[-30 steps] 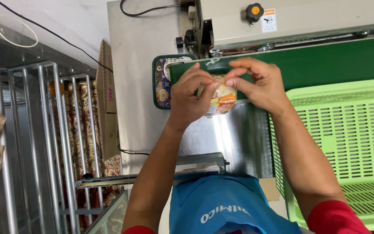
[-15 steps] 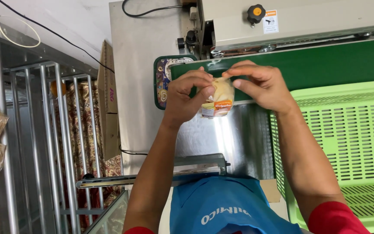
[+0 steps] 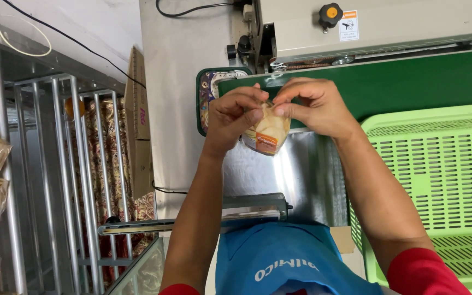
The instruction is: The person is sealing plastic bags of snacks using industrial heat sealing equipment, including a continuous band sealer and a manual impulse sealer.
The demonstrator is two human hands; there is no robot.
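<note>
Clear snack bag (image 3: 269, 131) with orange label, pinched at top by left hand (image 3: 230, 117) and right hand (image 3: 315, 106), hanging mouth-up just before green conveyor belt (image 3: 411, 82); white-orange sticker (image 3: 349, 25) on machine above belt.

Clear snack packet (image 3: 269, 131) with orange label; white-orange sticker (image 3: 348, 25) on sealer
</note>
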